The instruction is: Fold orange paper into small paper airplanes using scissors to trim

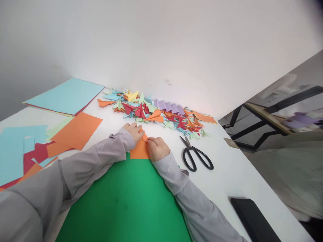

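Observation:
An orange sheet of paper (140,151) lies at the far end of the green mat (126,201), its upper part folded over toward a point. My left hand (133,131) presses on the upper left of the sheet, with its fingers closed along the edge. On the right side, my right hand (157,148) pinches the folded flap between thumb and fingers. Just beyond both hands is a long heap of small folded paper planes (155,116) in orange, red, green, blue and yellow. The fingers cover parts of the folded edges.
Black-handled scissors (193,153) lie partly open to the right. A black flat case or phone (253,218) rests near the right edge. At left are loose orange sheets (78,131), a light blue sheet (12,148) and a stack of coloured paper (68,95). A wall stands behind the table.

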